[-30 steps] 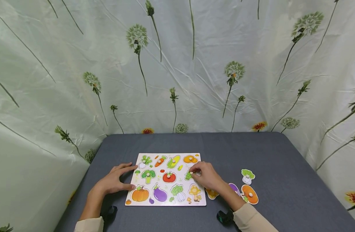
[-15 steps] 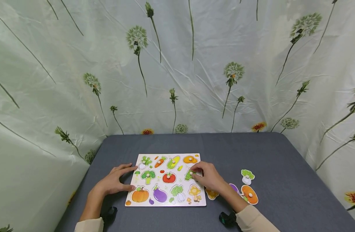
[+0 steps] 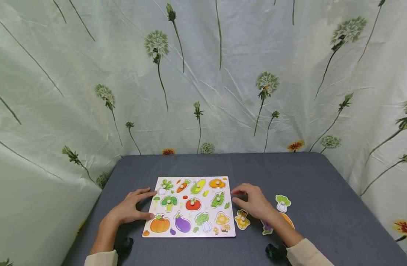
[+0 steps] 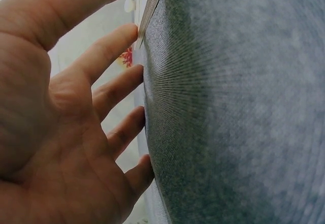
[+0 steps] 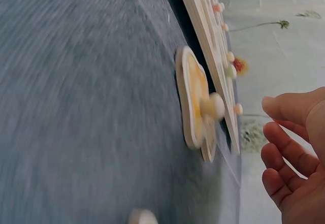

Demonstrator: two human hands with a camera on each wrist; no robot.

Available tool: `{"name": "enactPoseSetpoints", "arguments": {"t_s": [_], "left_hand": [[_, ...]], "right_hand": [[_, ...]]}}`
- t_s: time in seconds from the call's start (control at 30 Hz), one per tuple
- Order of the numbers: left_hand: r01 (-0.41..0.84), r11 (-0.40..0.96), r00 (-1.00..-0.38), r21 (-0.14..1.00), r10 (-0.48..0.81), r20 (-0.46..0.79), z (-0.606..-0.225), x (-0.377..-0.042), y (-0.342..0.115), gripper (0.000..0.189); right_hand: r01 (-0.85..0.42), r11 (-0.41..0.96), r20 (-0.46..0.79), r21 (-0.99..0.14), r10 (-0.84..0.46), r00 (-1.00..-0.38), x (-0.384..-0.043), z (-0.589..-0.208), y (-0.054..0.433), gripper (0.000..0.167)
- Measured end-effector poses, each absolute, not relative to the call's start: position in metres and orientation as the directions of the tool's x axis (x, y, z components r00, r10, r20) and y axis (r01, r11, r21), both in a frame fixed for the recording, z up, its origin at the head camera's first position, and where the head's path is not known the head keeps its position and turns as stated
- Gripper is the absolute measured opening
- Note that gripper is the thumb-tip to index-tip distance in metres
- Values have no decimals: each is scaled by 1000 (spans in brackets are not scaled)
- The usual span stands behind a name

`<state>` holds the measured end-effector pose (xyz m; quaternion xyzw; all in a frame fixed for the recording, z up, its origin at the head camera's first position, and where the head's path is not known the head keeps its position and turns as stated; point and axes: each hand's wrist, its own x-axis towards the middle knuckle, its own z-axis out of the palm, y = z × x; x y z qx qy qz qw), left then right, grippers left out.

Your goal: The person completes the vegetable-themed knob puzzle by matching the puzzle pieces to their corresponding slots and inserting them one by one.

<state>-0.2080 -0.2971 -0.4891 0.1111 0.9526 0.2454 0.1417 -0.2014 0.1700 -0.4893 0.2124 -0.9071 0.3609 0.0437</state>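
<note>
A white vegetable puzzle board (image 3: pixel 206 207) lies on the grey table. My left hand (image 3: pixel 128 207) touches its left edge with spread thumb and index finger; in the left wrist view the other fingers extend along the cloth. Just off the board's right edge hovers my right hand (image 3: pixel 254 201), fingers loosely bent, holding nothing. A green vegetable piece (image 3: pixel 218 199) with a knob sits in the board's middle row. Nearest the right hand lies the loose mushroom piece (image 3: pixel 242 220), its knob (image 5: pixel 216 106) upward in the right wrist view.
A bok choy piece (image 3: pixel 283 203) lies to the right. Under the right forearm, an eggplant piece (image 3: pixel 267 227) and an orange pumpkin piece (image 3: pixel 288 220) are partly hidden. Several knobbed pieces fill the board's upper rows; its bottom-row pictures show no knobs. A flowered curtain (image 3: pixel 230 111) hangs behind.
My right hand has let go of the green vegetable piece, which stays in the board, and has moved right off the board. The left hand keeps its place.
</note>
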Motion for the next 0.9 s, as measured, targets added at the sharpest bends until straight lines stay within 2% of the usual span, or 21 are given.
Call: {"name": "enactPoseSetpoints", "arguments": {"t_s": [0.43,0.9], "left_hand": [[143,857,-933,495,284,-222,-487,-206,-297,89],[138,858,-933,494,280,-226,-485,-208,-295,90]], "right_hand": [[-411,724,295,-553,-291,-910,-185,-480,220,20],[-382,749,303,-542,-250,-920,-155,-492,269,18]]}}
